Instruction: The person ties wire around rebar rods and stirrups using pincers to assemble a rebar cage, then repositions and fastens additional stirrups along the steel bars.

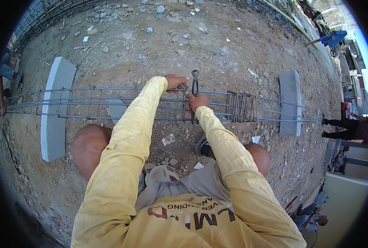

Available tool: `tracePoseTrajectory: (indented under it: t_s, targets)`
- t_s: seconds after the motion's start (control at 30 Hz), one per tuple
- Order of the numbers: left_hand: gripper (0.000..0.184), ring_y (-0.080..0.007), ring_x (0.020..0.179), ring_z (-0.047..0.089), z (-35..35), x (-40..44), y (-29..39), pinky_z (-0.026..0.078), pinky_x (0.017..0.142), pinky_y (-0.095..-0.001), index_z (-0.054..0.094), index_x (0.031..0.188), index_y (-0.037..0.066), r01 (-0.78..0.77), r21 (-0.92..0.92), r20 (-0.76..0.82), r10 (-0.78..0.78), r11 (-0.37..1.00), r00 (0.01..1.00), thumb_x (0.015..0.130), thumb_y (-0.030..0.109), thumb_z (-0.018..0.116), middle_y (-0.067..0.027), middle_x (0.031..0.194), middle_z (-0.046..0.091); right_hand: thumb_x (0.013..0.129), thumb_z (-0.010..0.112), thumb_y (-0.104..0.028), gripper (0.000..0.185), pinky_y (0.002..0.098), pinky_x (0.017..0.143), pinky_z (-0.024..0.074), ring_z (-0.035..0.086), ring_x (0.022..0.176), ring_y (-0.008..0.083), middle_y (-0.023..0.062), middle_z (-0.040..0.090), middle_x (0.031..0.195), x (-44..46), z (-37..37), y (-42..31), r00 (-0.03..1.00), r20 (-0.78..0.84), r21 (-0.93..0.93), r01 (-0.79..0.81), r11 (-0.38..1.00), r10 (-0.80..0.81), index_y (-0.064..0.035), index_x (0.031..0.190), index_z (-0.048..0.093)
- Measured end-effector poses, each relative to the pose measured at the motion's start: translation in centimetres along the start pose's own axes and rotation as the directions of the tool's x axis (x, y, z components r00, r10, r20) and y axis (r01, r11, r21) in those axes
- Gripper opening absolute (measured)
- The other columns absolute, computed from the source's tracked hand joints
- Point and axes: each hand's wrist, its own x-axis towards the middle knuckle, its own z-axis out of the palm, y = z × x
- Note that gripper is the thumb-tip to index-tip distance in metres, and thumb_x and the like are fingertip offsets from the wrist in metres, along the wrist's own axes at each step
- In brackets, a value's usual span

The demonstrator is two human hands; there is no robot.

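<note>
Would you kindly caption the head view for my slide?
The right hand holds pincers beside the left hand at steel bars.

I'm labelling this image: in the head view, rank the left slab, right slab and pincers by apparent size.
Largest to smallest:
1. Left slab
2. Right slab
3. Pincers, by far

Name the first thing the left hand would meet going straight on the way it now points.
Probably the pincers held in the right hand: their upper part shows just to the right of the left hand, though one view leaves the depth unclear.
</note>
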Motion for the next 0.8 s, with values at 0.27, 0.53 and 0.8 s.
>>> tracePoseTrajectory:
  t_s: [0.27, 0.53, 0.8]
  targets:
    - [0.051, -0.0187, 0.087, 0.063, 0.4, 2.0, -2.2, 0.052, 0.075, -0.0323, 0.068, 0.111, 0.009, -0.144, 0.073, 0.024, 0.142, 0.987, 0.99, 0.077, 0.047, 0.074, -0.0073, 0.103, 0.068, 0.085, 0.071, -0.036, 0.045, 0.0347, 0.042, 0.0467, 0.061, 0.047, 0.021, 0.0114, 0.064, 0.061, 0.0, 0.2, 0.2, 1.0, -0.005, 0.06, -0.03, 0.998, 0.031, 0.0065, 0.072, 0.063]
    - [0.063, -0.0256, 0.092, 0.064, -0.4, -2.3, 1.0, 0.049, 0.082, -0.0385, 0.067, 0.111, 0.004, 0.13, 0.465, 0.033, -0.164, 0.876, 0.986, 0.069, 0.05, 0.079, -0.0116, 0.102, 0.069, 0.086, 0.07, -0.038, 0.046, 0.0341, 0.042, 0.0472, 0.062, 0.047, 0.0209, 0.011, 0.064, 0.061, 0.3, 0.3, 0.4, 1.0, 0.008, 0.071, -0.026, 0.997, 0.026, 0.0059, 0.072, 0.064]
    - [0.074, -0.034, 0.111, 0.062, 1.0, -1.3, -0.5, 0.046, 0.095, -0.0414, 0.062, 0.121, -0.002, 0.065, 0.663, -0.12, 0.02, 0.746, 0.993, 0.071, 0.05, 0.076, -0.023, 0.117, 0.064, 0.086, 0.07, -0.035, 0.043, 0.0334, 0.043, 0.0473, 0.058, 0.044, 0.0186, 0.0095, 0.062, 0.06, -0.2, -0.1, 0.0, 1.0, 0.016, 0.057, -0.012, 0.998, 0.011, 0.0043, 0.071, 0.063]
